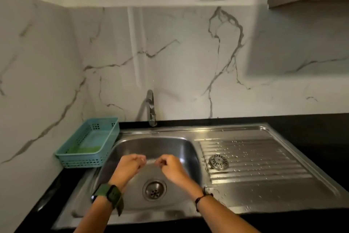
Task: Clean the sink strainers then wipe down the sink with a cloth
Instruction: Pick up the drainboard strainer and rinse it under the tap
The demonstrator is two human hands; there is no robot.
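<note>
While a round metal strainer (218, 162) lies on the drainboard, left hand (130, 162) and right hand (170, 164) hover loosely curled, empty, over the stainless steel sink (151, 147).

A black countertop (321, 130) runs along the marble wall, glossy and dark. Set into it is a stainless steel sink unit (283, 198), its ribbed draining board (264, 157) to the right of the basin and speckled with water drops. A round metal strainer (218, 162) lies on the draining board's left part. At the left, a teal plastic basket (88, 144) stands just beside the basin, with something green inside.
</note>
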